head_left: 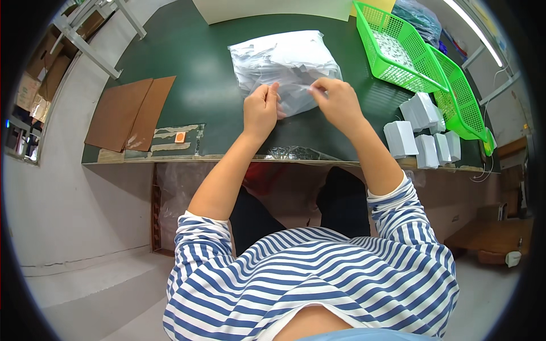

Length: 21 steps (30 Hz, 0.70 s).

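Observation:
A clear plastic bag (296, 98) packed with white paper pieces (281, 54) lies on the green table in front of me. My left hand (261, 109) is closed on the near left part of the bag, thumb pressed against the fingers. On the near right side, my right hand (336, 102) pinches the bag's plastic between thumb and forefinger. The loose plastic stretches between both hands, and the white contents sit beyond them. Some fingers of the left hand are hidden behind the thumb.
Stacks of white cards (401, 139) stand at the table's right front. Behind them are two green baskets (392, 71), one holding small patterned pieces. Brown boards (122, 111) lie on the left, near a small orange-and-white square (180, 137). A pale board (273, 10) stands at the back.

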Available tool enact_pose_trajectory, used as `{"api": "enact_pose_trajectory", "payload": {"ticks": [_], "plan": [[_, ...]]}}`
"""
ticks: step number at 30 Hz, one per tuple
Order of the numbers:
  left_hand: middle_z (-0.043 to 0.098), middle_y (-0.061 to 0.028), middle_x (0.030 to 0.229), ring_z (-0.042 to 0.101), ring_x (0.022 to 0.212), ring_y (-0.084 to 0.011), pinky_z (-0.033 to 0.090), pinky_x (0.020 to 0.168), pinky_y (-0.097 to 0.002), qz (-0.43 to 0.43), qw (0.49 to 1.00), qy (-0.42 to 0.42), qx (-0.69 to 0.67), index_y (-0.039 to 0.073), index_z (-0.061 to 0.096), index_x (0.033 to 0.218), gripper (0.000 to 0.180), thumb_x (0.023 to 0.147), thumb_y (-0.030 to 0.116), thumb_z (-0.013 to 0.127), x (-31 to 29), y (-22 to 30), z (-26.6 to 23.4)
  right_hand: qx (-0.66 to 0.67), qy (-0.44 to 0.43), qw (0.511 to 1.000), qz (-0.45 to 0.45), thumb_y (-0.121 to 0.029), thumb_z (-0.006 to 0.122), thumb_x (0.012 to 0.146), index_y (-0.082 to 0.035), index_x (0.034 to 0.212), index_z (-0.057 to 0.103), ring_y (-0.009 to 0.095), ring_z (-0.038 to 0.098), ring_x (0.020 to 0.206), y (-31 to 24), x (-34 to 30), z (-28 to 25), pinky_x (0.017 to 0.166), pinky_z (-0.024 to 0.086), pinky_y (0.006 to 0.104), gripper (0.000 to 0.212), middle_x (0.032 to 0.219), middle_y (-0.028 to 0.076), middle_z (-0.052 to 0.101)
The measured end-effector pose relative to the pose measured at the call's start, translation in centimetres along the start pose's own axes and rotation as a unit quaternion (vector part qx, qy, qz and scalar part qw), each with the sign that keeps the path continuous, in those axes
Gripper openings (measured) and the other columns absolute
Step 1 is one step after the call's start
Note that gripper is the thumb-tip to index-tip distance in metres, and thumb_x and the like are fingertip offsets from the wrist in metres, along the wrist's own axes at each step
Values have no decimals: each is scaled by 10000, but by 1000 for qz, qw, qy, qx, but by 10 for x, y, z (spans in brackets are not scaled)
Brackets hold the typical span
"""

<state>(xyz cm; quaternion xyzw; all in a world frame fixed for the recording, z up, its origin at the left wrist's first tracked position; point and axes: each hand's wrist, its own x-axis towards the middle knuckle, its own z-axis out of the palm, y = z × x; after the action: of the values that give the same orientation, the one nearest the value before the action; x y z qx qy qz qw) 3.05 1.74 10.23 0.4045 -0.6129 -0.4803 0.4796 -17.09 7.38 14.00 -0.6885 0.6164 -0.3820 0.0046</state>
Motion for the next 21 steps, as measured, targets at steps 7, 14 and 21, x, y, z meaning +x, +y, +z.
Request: {"api": "enact_pose_trajectory", "payload": {"ticks": [7,14,21], "plan": [[582,-136,561,562,504,-312,442,531,-433,200,899,76,383,28,596,628,615,1005,513,611,49,53,-10,221,-45,971,77,-254,702,948,19,842,726,126,564,573,26,55,-23,583,465,303,294,628,68,641],[642,-148,653,596,609,-354,481,615,-467,340,830,53,439,0,638,697,557,1005,463,622,102,65,-31,-118,53,988,-89,-307,569,1040,-77,980,652,389,695,772,26,91,-6,679,544,471,252,895,177,734],[583,-126,595,565,552,-231,475,600,-414,126,930,-110,328,-12,587,691,575,1055,433,577,149,63,-44,-55,-59,997,-23,-355,502,1069,-63,1021,674,388,697,775,52,134,1,731,548,453,343,922,182,744]]}}
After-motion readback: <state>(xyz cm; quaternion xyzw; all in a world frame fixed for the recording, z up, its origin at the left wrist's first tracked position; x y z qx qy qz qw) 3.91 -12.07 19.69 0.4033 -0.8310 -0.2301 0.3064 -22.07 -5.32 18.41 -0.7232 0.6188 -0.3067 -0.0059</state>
